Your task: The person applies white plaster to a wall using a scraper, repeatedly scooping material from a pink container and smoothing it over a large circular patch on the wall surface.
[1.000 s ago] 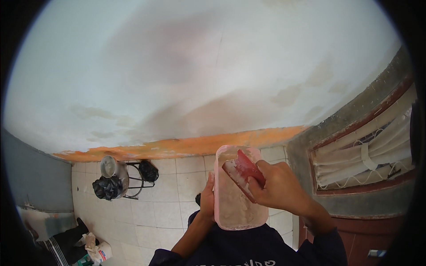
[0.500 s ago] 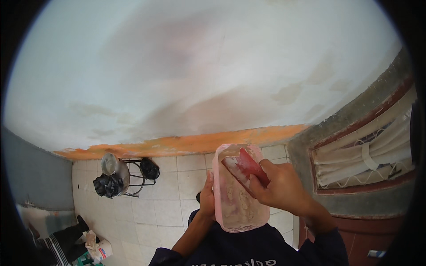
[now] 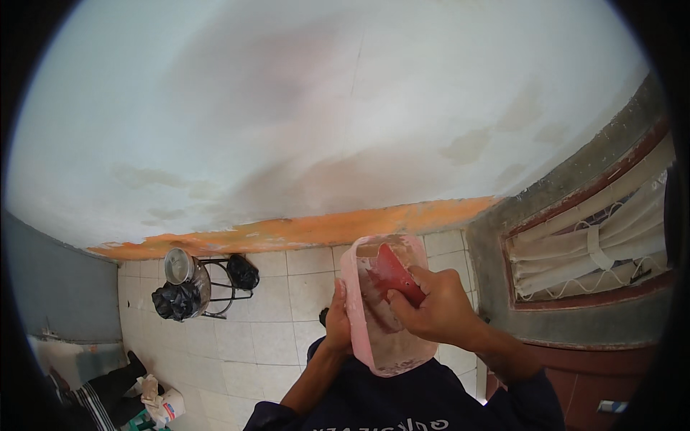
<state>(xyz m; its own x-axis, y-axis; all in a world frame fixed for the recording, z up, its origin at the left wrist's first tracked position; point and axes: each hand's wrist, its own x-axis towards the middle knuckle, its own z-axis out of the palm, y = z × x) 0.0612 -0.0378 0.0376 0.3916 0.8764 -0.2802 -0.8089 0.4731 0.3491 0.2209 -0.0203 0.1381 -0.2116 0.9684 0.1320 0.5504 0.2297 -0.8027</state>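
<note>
My left hand (image 3: pixel 338 316) grips the left side of a pink plastic tub (image 3: pixel 359 309), which is smeared with pale paste and held in front of my body. My right hand (image 3: pixel 438 305) is closed on a red flat scraper (image 3: pixel 395 269) with its fingers and thumb around it. The scraper is down inside the tub, over the paste, and its lower edge is partly hidden by my thumb and the tub.
Ahead rises a patchy white wall (image 3: pixel 345 93) with an orange lower band. At left, a stool (image 3: pixel 223 298) bears a metal pot (image 3: pixel 180 266) and black bags (image 3: pixel 172 305); a person's striped trouser leg (image 3: pixel 100 395) lies near a white bucket (image 3: pixel 165 409). At right is a curtained window (image 3: pixel 589 258).
My right hand and the scraper have shifted a little left and the scraper has turned, sitting lower in the tub. The tub leans slightly differently, showing more of its left side.
</note>
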